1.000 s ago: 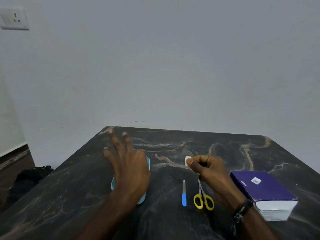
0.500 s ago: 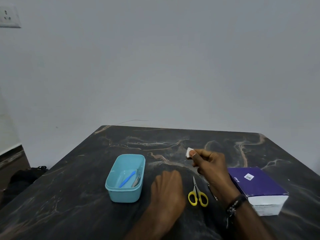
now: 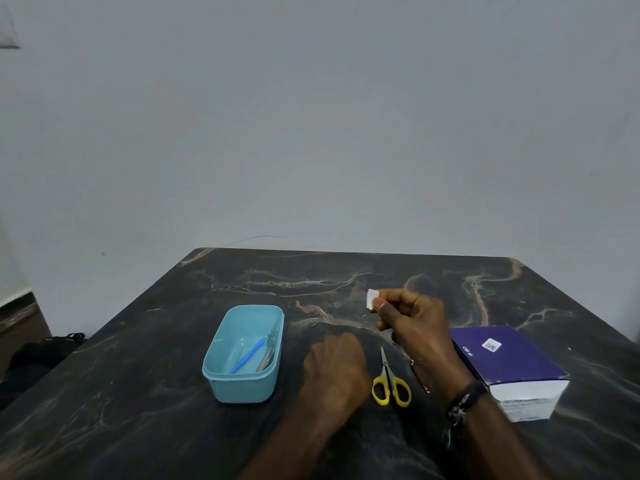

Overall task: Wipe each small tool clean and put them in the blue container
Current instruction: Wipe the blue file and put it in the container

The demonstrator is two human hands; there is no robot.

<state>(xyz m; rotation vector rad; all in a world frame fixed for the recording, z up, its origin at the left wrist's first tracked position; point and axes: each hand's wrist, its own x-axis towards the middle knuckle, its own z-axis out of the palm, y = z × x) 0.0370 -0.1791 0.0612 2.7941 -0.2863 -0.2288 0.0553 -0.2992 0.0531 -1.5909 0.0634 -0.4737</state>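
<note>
The blue container (image 3: 242,388) stands left of centre on the dark marble table (image 3: 138,393). Inside it lie a blue-handled tool (image 3: 247,356) and a thin metal tool (image 3: 266,358). Yellow-handled scissors (image 3: 389,382) lie on the table between my hands. My left hand (image 3: 334,368) rests knuckles-up with curled fingers just left of the scissors, covering the spot where the blue-handled nail file lay; the file is hidden. My right hand (image 3: 412,327) hovers above the scissors, pinching a small white wipe (image 3: 372,299) between thumb and forefinger.
A purple box (image 3: 509,358) sits at the right, close to my right wrist. A thin dark item (image 3: 420,381) pokes out under that wrist. A black bag (image 3: 41,348) lies on the floor beyond the table's left edge. A grey wall rises behind.
My left hand left the blue container, crossed right and came down over the nail file. The container with tools inside is now uncovered. My right hand stayed put with the wipe.
</note>
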